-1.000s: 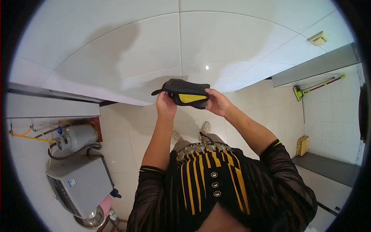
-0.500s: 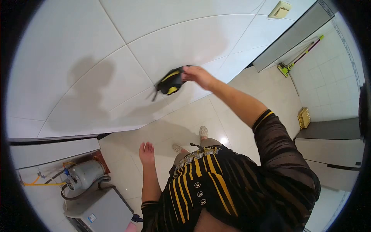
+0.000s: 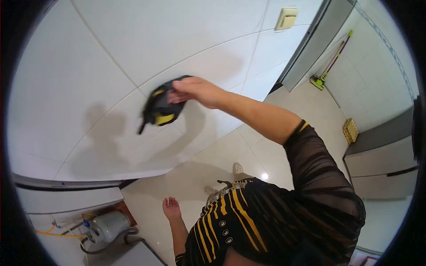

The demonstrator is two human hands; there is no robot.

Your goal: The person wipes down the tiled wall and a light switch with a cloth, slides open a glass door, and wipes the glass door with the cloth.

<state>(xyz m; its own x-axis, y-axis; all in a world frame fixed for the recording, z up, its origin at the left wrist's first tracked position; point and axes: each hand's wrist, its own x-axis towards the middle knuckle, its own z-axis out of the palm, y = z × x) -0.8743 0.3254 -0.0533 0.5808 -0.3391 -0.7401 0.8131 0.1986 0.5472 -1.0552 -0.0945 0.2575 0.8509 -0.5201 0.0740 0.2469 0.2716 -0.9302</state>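
My right hand reaches forward against the white tiled wall, fingers closed on a black-and-yellow cloth. The cloth looks bunched, with a thin dark strip hanging from its lower left end. It is blurred, and its exact kind cannot be made out. It is close to or touching the tiles. Down by my left side, over the floor, my left hand has its palm up and its fingers loosely apart, with nothing in it.
A cream light switch is on the wall at upper right. A mop with a green head leans beyond the doorway. At right, a gold basket sits by a grey cabinet. A grey gas cylinder stands at lower left.
My right hand has moved left across the wall with the cloth. My left hand appears lower in view, its fingers more curled. The whole view has shifted and turned a little.
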